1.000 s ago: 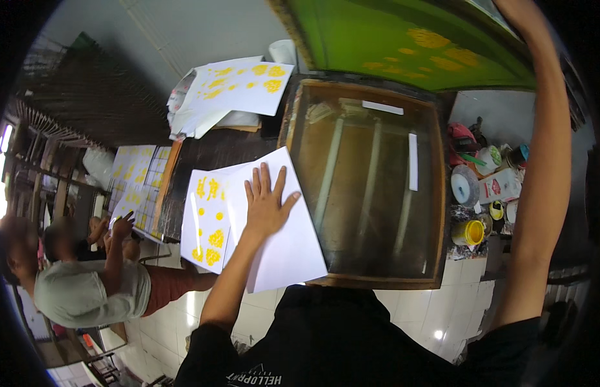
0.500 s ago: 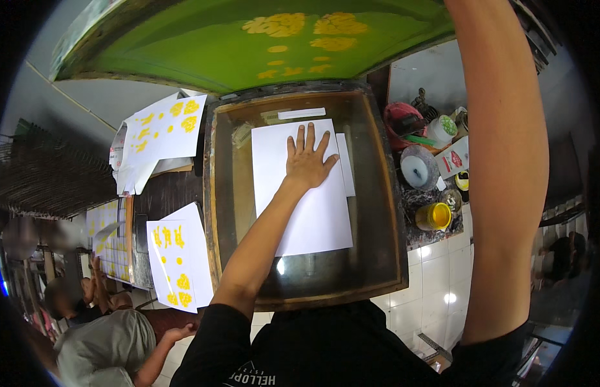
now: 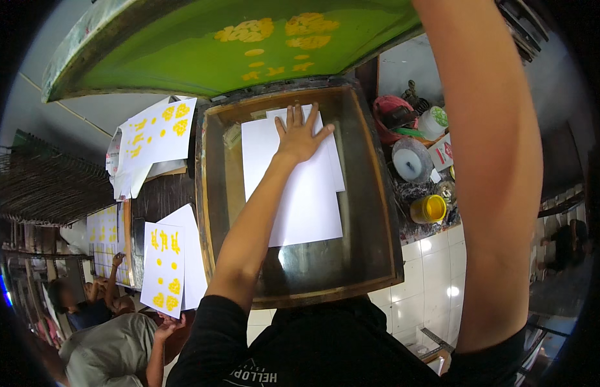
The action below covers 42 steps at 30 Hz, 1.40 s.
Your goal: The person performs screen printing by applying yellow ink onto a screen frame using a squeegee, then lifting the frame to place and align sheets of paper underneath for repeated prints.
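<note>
My left hand [image 3: 298, 138] presses flat, fingers spread, on the far part of a white paper sheet [image 3: 290, 206]. The sheet lies on a glass-topped board [image 3: 367, 213] with a wooden rim. White paper pieces show past its far and right edges. Above the board's far side, a green printing screen [image 3: 151, 64] is raised and tilted, with yellow printed shapes on its mesh. My right arm [image 3: 490, 168] reaches up past the screen's right end; its hand lies outside the picture.
Yellow-printed sheets [image 3: 159, 135] are stacked at left. Below them a co-worker's hand [image 3: 165, 327] holds a printed sheet [image 3: 162, 267] beside a blank one [image 3: 191, 251]. On the right are a yellow ink jar [image 3: 428, 209], a white tub [image 3: 411, 161] and a pink container [image 3: 393, 106].
My left hand has slid the white sheet toward the board's far edge, covering more of the white strip there. The co-worker's hand now holds up the lower printed sheet, apart from the one beneath.
</note>
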### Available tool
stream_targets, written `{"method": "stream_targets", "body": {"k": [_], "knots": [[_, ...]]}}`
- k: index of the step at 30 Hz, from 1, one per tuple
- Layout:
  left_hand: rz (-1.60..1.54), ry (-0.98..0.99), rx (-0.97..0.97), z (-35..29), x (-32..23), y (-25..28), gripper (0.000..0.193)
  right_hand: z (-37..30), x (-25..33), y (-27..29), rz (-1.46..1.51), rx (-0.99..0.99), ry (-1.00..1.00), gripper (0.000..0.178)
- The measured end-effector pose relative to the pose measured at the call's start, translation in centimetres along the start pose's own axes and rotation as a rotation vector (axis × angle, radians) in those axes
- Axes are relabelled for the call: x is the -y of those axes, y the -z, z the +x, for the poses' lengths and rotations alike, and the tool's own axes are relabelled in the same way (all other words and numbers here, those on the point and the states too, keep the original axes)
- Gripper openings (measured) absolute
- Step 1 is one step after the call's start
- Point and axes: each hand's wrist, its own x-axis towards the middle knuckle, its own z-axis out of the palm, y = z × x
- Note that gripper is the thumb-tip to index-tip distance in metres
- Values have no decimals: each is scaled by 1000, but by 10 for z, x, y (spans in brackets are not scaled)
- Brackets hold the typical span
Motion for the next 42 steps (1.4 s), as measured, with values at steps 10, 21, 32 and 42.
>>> {"method": "stream_targets", "body": {"k": [10, 21, 32, 42], "knots": [[-1396, -386, -478, -247, -10, 131, 60, -132, 83, 8, 147, 213, -252, 35], [-2061, 683, 93, -388, 20, -11, 34, -334, 137, -102, 371, 893, -347, 59], [-2087, 838, 188, -387, 32, -35, 42, -358, 143, -130, 158, 671, -140, 48], [-1972, 910, 117, -399, 34, -43, 43, -277, 40, -237, 55, 458, -84, 44]]}}
